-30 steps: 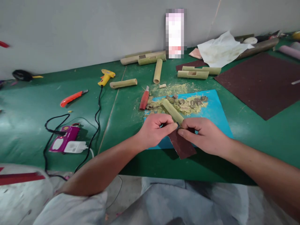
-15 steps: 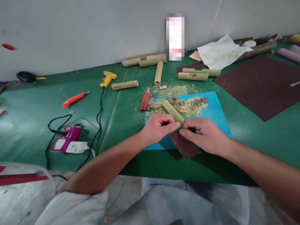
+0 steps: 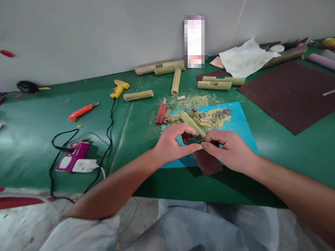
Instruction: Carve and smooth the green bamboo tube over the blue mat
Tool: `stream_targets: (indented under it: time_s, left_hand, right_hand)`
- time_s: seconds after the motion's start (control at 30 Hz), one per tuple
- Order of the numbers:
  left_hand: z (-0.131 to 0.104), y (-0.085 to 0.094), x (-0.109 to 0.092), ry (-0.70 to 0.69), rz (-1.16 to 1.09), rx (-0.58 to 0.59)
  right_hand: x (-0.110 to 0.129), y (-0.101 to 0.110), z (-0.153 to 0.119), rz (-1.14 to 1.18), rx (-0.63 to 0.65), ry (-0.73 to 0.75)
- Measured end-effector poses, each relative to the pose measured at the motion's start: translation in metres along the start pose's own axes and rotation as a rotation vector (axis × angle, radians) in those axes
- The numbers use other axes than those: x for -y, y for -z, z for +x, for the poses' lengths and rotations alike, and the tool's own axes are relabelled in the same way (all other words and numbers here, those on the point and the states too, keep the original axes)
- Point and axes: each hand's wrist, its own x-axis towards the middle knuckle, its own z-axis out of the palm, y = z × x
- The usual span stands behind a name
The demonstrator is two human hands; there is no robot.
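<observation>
My left hand (image 3: 175,141) pinches a small dark piece (image 3: 195,139) between thumb and fingers, beside the near end of a pale green bamboo tube (image 3: 193,123). My right hand (image 3: 229,148) is closed at that same end, its fingertips on a brown sandpaper strip (image 3: 208,162) that hangs toward me. Whether its fingers also grip the tube is hidden. The tube slants away over a blue sheet (image 3: 244,129), which bears a heap of shavings and chips (image 3: 218,116). A red-handled knife (image 3: 161,113) lies at the heap's left.
Left on the green table (image 3: 141,139) are an orange cutter (image 3: 81,112), a yellow glue gun (image 3: 119,88) and a purple power strip (image 3: 75,155) with cables. Bamboo tubes (image 3: 214,85) and a phone (image 3: 194,42) stand along the back. A large brown sheet (image 3: 290,97) lies right.
My left hand has opened out a little and shifted left, and a dark piece now shows in its fingers. The strip's visible part has turned slightly. My right hand has barely moved.
</observation>
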Motion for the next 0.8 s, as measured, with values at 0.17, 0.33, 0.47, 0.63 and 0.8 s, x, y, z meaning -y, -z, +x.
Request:
stream_targets:
  time_s: [0.17, 0.33, 0.47, 0.63, 0.8]
  left_hand:
    - [-0.001, 0.001, -0.004, -0.037, 0.063, -0.038]
    - [0.001, 0.0, -0.011, 0.352, -0.275, -0.014]
    - [0.005, -0.004, -0.009, 0.638, -0.638, 0.006]
    - [0.004, -0.003, -0.009, 0.409, -0.399, -0.157]
    - [0.001, 0.0, -0.015, 0.243, -0.279, -0.097]
  right_hand:
    - [-0.001, 0.0, 0.001, -0.018, -0.025, -0.011]
    - [0.006, 0.0, -0.001, -0.005, 0.005, -0.013]
    - [0.008, -0.001, -0.002, -0.003, -0.008, 0.046]
    - [0.003, -0.001, -0.001, -0.021, -0.048, 0.059]
    - [0.003, 0.0, -0.002, -0.032, -0.088, 0.051]
